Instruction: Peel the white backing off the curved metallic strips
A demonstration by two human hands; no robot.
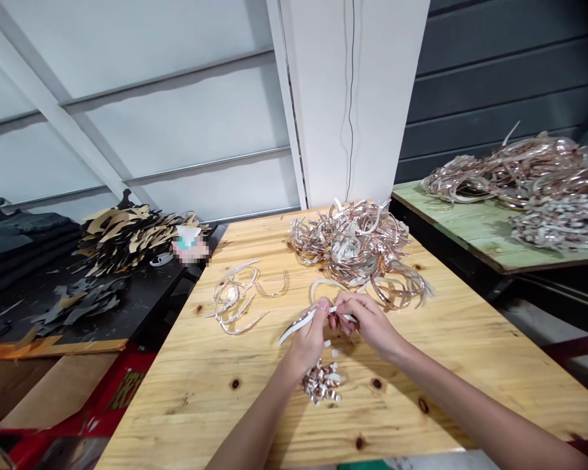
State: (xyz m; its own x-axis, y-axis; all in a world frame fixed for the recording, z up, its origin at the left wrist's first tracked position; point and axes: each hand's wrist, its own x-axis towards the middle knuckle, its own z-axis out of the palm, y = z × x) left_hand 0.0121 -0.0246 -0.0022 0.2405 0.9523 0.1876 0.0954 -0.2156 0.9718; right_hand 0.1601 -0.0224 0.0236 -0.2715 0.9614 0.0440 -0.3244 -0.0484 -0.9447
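Step in hand, my read: working shiny white-backed strip (pixel 298 325) down to short bits between both hands. Next move probably calls for steady left pinch, careful right fingers at short end. Left hand (pixel 310 333) closed, thumb pressing strip, long tail sticking out leftward. Right hand (pixel 367 320) curled tight at other end, touching left; can't tell if tool's hidden inside. Clipped bits (pixel 321 382) just below left hand on wooden table (pixel 191 405). Loose strips (pixel 230 294) off left, big tangled pile (pixel 357 238) beyond hands.
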